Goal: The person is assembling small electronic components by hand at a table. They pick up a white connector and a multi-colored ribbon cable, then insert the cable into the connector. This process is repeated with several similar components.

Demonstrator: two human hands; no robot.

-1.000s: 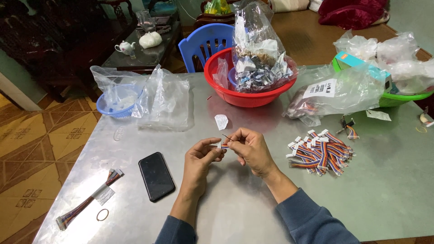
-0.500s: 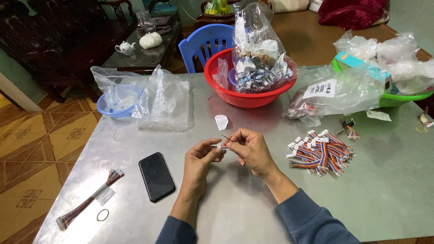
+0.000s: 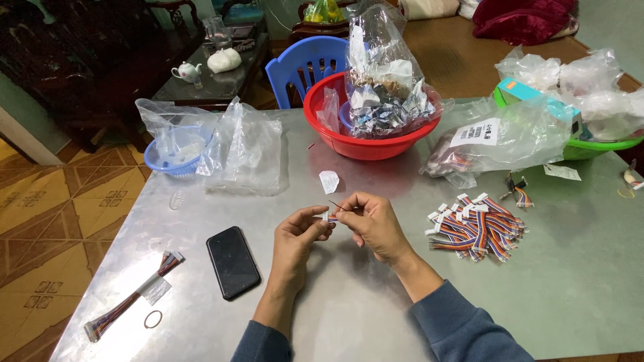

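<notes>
A grey metal table (image 3: 349,315) fills the view. At about 12 o'clock from the hands sits a red basin (image 3: 365,141) heaped with crumpled plastic bags, and at 2 o'clock a green basin (image 3: 604,146) holds more bags, with a clear bag of wires (image 3: 500,141) lying before it. At 10 o'clock a blue basket (image 3: 176,155) sits inside loose clear plastic. A pile of rainbow-coloured wire harnesses (image 3: 477,226) with white plugs lies at 3 o'clock, near the right hand. A black phone (image 3: 233,261) lies face up at 8 o'clock, and farther out in the same direction a bundled cable (image 3: 131,305) and a rubber band (image 3: 153,319). The left hand (image 3: 298,245) pinches a small white connector (image 3: 327,217) between thumb and fingertips, at table centre. The right hand (image 3: 376,224) is closed on a thin dark pin (image 3: 337,206), its tip at the connector.
</notes>
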